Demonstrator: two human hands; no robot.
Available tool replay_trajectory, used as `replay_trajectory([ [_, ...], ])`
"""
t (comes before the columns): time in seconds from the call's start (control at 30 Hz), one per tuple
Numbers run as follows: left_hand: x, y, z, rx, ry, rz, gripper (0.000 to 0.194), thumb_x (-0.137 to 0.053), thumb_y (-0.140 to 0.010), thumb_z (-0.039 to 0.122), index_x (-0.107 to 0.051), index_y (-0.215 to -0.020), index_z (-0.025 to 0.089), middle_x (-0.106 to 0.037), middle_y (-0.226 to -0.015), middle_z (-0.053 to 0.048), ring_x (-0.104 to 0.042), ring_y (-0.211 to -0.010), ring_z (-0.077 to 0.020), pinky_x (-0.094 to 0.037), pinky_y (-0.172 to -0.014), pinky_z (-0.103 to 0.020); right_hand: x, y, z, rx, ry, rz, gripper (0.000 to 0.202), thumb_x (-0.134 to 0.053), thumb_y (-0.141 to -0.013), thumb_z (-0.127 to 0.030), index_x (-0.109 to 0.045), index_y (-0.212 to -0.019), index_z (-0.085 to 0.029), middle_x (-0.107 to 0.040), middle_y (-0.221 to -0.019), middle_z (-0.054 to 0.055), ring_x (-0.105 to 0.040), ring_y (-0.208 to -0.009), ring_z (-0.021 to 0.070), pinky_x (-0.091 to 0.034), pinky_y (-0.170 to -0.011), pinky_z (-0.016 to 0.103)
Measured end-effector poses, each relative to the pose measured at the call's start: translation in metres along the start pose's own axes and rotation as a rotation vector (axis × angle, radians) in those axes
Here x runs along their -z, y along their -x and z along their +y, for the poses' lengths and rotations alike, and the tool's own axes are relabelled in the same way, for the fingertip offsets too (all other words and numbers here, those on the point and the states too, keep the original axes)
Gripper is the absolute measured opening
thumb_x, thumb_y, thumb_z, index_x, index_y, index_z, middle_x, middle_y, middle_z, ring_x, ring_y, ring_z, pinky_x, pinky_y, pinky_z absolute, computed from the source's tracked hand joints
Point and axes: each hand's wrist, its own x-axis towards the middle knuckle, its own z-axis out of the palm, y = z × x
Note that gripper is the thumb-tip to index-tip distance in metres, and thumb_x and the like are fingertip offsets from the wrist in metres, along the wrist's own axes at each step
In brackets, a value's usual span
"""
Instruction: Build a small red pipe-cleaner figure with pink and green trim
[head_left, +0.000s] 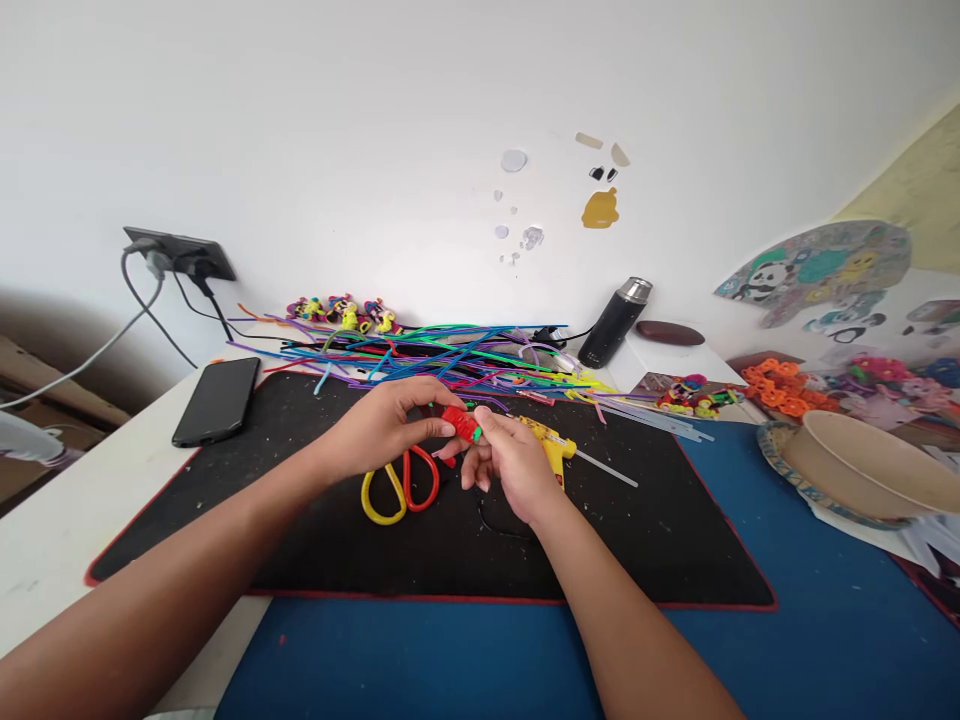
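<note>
A small red coiled piece with green at its end, apparently of fuzzy pipe cleaner, is held between my two hands above the black mat. My left hand pinches its left side with thumb and fingers. On the green end, my right hand closes thumb against fingers. Scissors with one yellow and one red handle loop lie below my left hand, their blades hidden. Behind my right wrist is a yellow glue gun, a clear glue stick jutting from it.
Many coloured pipe cleaners spread along the wall, with several small finished figures behind. A phone lies left; a black flask leans at the back. Right are a beige bowl and orange pieces. Cables hang from the socket.
</note>
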Motion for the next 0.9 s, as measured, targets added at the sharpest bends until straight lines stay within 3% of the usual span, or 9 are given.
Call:
replay_trajectory([
  [0.13, 0.008, 0.000, -0.001, 0.059, -0.103, -0.015, 0.022, -0.069, -0.090, 0.041, -0.080, -0.098, 0.024, -0.077, -0.090, -0.005, -0.067, -0.081, -0.0218, -0.051, -0.073, -0.029, 0.000, 0.001, 0.003, 0.069, 0.226, -0.003, 0.051, -0.059, -0.096, -0.066, -0.071, -0.110, -0.018, -0.080, -0.089, 0.010, -0.064, -0.048, 0.0126, -0.036, -0.040, 0.022],
  [0.23, 0.005, 0.000, -0.001, 0.124, -0.120, -0.007, 0.022, -0.068, -0.088, 0.041, -0.081, -0.095, 0.025, -0.077, -0.087, -0.004, -0.067, -0.077, -0.0217, -0.050, -0.068, -0.029, 0.001, 0.003, 0.007, 0.121, 0.444, 0.023, 0.043, -0.058, -0.100, -0.059, -0.072, -0.116, -0.021, -0.077, -0.080, 0.005, -0.064, -0.049, 0.0128, -0.041, -0.047, 0.024],
  [0.33, -0.003, 0.000, -0.004, 0.181, -0.174, 0.005, 0.020, -0.067, -0.088, 0.036, -0.082, -0.094, 0.024, -0.078, -0.088, -0.004, -0.069, -0.078, -0.0226, -0.049, -0.068, -0.029, 0.000, 0.005, 0.008, 0.151, 0.699, 0.063, 0.036, -0.053, -0.105, -0.050, -0.075, -0.111, -0.021, -0.069, -0.061, 0.000, -0.065, -0.049, 0.0150, -0.045, -0.057, 0.027],
  [0.47, -0.016, 0.002, -0.010, 0.180, -0.311, 0.030, 0.020, -0.063, -0.088, 0.026, -0.082, -0.095, 0.025, -0.079, -0.092, -0.005, -0.070, -0.082, -0.0246, -0.049, -0.072, -0.031, -0.003, 0.006, 0.007, 0.175, 0.968, 0.134, 0.033, -0.052, -0.105, -0.041, -0.075, -0.092, -0.021, -0.058, -0.048, -0.002, -0.060, -0.047, 0.0177, -0.038, -0.057, 0.030],
  [0.7, -0.036, 0.008, -0.024, 0.039, -0.499, 0.079, 0.027, -0.054, -0.091, 0.015, -0.080, -0.098, 0.021, -0.076, -0.096, -0.011, -0.069, -0.094, -0.0301, -0.054, -0.086, -0.039, 0.000, -0.001, 0.016, 0.148, 1.045, 0.162, 0.034, -0.054, -0.103, -0.040, -0.071, -0.081, -0.022, -0.059, -0.055, 0.001, -0.054, -0.053, 0.0185, -0.027, -0.055, 0.030],
  [0.8, -0.041, 0.009, -0.030, -0.015, -0.489, 0.083, 0.026, -0.054, -0.091, 0.015, -0.079, -0.099, 0.020, -0.074, -0.095, -0.013, -0.067, -0.095, -0.0312, -0.054, -0.090, -0.043, 0.005, -0.004, 0.020, 0.173, 1.052, 0.166, 0.034, -0.055, -0.102, -0.039, -0.069, -0.077, -0.021, -0.063, -0.062, 0.002, -0.054, -0.058, 0.0185, -0.028, -0.056, 0.030],
  [0.9, -0.041, 0.008, -0.030, -0.024, -0.423, 0.108, 0.025, -0.055, -0.092, 0.017, -0.078, -0.102, 0.021, -0.074, -0.100, -0.013, -0.066, -0.100, -0.0312, -0.053, -0.094, -0.044, 0.007, -0.005, 0.021, 0.157, 0.952, 0.162, 0.033, -0.055, -0.103, -0.040, -0.071, -0.081, -0.021, -0.059, -0.055, 0.000, -0.055, -0.053, 0.0173, -0.031, -0.054, 0.029],
])
